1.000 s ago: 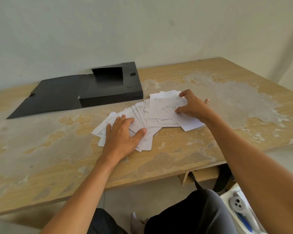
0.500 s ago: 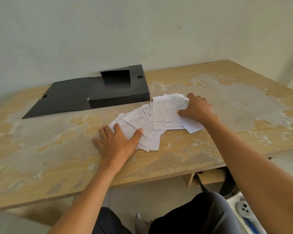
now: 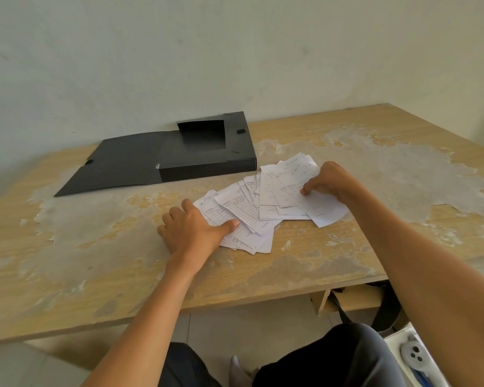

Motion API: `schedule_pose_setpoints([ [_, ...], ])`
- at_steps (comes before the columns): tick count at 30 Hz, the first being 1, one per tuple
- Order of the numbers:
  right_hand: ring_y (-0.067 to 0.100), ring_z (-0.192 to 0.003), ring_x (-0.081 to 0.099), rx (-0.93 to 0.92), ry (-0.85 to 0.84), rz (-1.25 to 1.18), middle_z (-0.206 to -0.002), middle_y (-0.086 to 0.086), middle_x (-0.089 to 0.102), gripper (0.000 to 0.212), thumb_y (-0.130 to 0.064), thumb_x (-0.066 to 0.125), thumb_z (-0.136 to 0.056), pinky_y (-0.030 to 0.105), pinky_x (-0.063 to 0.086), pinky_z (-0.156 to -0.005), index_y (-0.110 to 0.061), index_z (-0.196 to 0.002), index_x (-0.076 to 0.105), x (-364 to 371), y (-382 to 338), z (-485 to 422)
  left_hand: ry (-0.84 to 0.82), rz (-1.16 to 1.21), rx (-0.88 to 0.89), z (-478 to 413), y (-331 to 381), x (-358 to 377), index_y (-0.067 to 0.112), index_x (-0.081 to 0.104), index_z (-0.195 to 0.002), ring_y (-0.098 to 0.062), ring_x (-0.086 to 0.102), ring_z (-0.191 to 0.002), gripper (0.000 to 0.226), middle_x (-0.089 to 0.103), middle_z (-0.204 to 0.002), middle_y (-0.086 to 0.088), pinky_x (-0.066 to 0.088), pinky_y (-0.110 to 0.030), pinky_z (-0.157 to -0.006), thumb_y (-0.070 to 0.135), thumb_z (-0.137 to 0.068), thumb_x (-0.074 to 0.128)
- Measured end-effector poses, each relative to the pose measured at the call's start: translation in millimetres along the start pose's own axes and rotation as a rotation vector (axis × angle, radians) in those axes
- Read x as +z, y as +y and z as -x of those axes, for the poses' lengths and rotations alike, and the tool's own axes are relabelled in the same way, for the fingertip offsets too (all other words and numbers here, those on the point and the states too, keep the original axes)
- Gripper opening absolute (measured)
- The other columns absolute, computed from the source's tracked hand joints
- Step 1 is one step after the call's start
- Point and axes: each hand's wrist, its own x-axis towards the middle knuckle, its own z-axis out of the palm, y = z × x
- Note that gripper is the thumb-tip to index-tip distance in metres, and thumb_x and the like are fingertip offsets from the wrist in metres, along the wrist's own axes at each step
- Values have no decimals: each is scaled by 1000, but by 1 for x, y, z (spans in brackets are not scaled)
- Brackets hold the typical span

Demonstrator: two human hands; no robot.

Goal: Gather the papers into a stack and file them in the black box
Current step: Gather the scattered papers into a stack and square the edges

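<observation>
The papers (image 3: 266, 208) are spread in a loose, overlapping fan on the counter (image 3: 95, 247), just in front of the black box (image 3: 207, 157) and slightly to its right, the nearest sheet lying close to the box's front corner without clearly touching it. Printed forms with ruled lines can be made out on several sheets (the wording is too small to be read). The left end of the fan is pressed down by the left hand (image 3: 192, 233), which is laid flat and spread wide, its thumb stretched across the lowest sheets and its fingers reaching partly onto the bare counter. The right end of the fan, the part farthest to the right of the box, is pinned by the right hand (image 3: 330, 181), whose fingers are curled downward with the fingertips planted on the top sheets; no sheet is seen lifted or pinched.

The black box lies open toward the back of the counter, its lid flap folded out flat to the left and its shallow tray showing a dark interior. The counter's wooden surface around the box is worn, with pale patches of peeled finish. Behind the box a plain light wall (image 3: 235, 51) is seen.
</observation>
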Motion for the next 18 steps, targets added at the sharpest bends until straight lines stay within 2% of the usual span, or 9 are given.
schedule_pose_setpoints([
  [2,25,-71,44,4,1,-10,-63,7,44,40,-17,81,-61,34,29,-67,-11,-57,42,1,-2,2,-64,142,-42,-5,4,-3,9,39,-127,-33,53,-109,101,57,-121,-15,46,-45,-90,65,-53,79],
  [6,26,-68,46,-13,21,-46,-61,7,45,40,-13,80,-60,37,34,-70,-11,-56,41,1,-1,4,-124,477,-75,-5,13,-8,14,27,-129,-27,63,-90,102,62,-107,-7,57,-47,-72,27,-52,93],
  [9,23,-59,43,-23,28,-84,-59,7,44,41,-10,79,-61,35,36,-63,-12,-58,39,1,-2,7,-117,728,-121,-4,15,-9,14,25,-129,-15,64,-78,94,61,-102,-4,59,-34,-57,4,-58,87],
  [11,21,-54,39,-32,27,-145,-57,7,42,42,-5,77,-62,33,34,-58,-12,-56,36,0,-1,9,-78,950,-235,-6,17,-11,10,29,-129,-11,62,-79,81,60,-110,-7,53,-23,-54,-2,-67,79],
  [13,18,-47,33,-15,30,-230,-52,5,37,45,3,74,-64,27,29,-51,-11,-51,33,-4,1,8,-25,1226,-424,-8,20,-15,4,32,-137,-18,62,-95,75,57,-123,-13,52,-28,-73,1,-74,73],
  [14,17,-42,30,-3,35,-269,-48,4,35,48,5,72,-66,24,27,-47,-11,-48,31,-7,2,8,-25,1389,-511,-7,20,-17,2,39,-135,-24,63,-100,66,61,-121,-15,54,-33,-78,2,-77,71],
  [16,13,-29,26,15,44,-326,-36,0,30,54,9,69,-69,19,22,-38,-12,-42,27,-11,3,7,-38,1638,-591,-1,21,-17,2,62,-106,-28,68,-90,27,71,-95,-13,58,-31,-60,4,-80,67],
  [17,12,-27,24,24,52,-344,-35,0,29,54,9,68,-70,19,21,-37,-12,-42,27,-11,3,7,-43,1678,-602,4,22,-16,3,65,-93,-26,69,-85,13,72,-86,-11,57,-27,-53,5,-80,67],
  [18,14,-31,25,34,60,-348,-40,1,31,53,9,68,-71,21,21,-40,-12,-43,27,-11,3,7,-53,1672,-599,8,23,-15,4,66,-90,-25,70,-81,10,73,-83,-10,57,-27,-52,6,-81,67],
])
